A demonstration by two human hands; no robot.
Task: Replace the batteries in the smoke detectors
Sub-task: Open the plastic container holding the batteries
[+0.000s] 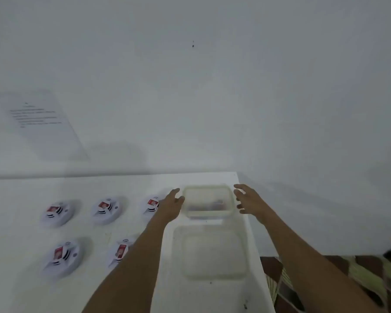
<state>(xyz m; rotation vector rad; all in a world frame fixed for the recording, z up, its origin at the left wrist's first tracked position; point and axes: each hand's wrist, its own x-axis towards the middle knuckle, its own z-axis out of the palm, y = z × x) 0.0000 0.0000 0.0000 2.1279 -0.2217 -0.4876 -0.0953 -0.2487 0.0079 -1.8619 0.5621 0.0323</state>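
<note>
Right now the five smoke detectors [105, 208] lie on the white counter [20, 279] to your left, three in a far row and two nearer. Each carries a red-and-white block on top, probably its battery. They look like light, rigid plastic shells, so hold one by its round edge and pinch the block at its sides.

At the far right corner of the counter stands a clear plastic container [207, 187], with its lid [209, 251] lying flat just in front of it. Your left hand [171, 201] and right hand [246, 197] flank its two side walls, fingers spread and loose, grasping nothing. The left looks to be at the wall, but I cannot tell whether it touches; the right is just apart. Expect the box to be light, stiff and smooth-sided, so grip both walls under the rim.

Its contents are only reddish and dark smears through the cloudy wall, possibly spare batteries. Your left forearm covers parts of two detectors. The printed sheet [38, 123] on the wall is unreadable.
</note>
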